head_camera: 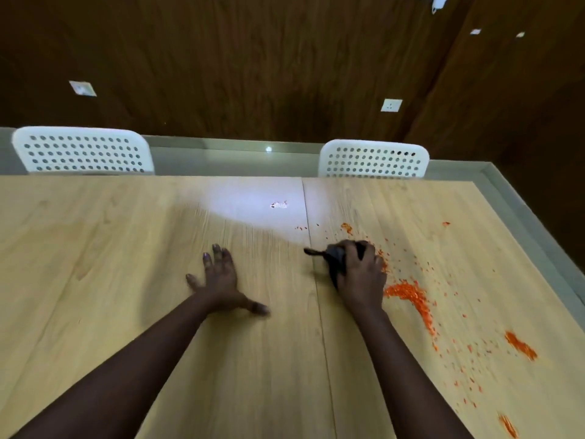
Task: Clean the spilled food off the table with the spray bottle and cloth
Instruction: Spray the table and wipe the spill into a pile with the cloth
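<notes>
Cloth [337, 259] bunched under right hand [361, 274], tail leftward

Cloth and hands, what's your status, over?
Right hand gripping dark cloth on table. Left hand flat, empty. Orange spill remains at right. Spray bottle not visible.

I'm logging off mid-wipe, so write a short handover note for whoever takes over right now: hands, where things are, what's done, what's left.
Left hand: empty, flat on the wooden table, fingers spread.
Right hand: closed on the dark cloth, pressed to the table at the left edge of the spill.
Orange food spill: all to the right of the cloth, a thick curved streak near the hand, smaller patches and scattered bits toward the table's right edge.
Spray bottle: not in view.
Done: the table left of the cloth looks clean.
Left: almost the whole spill.
</notes>
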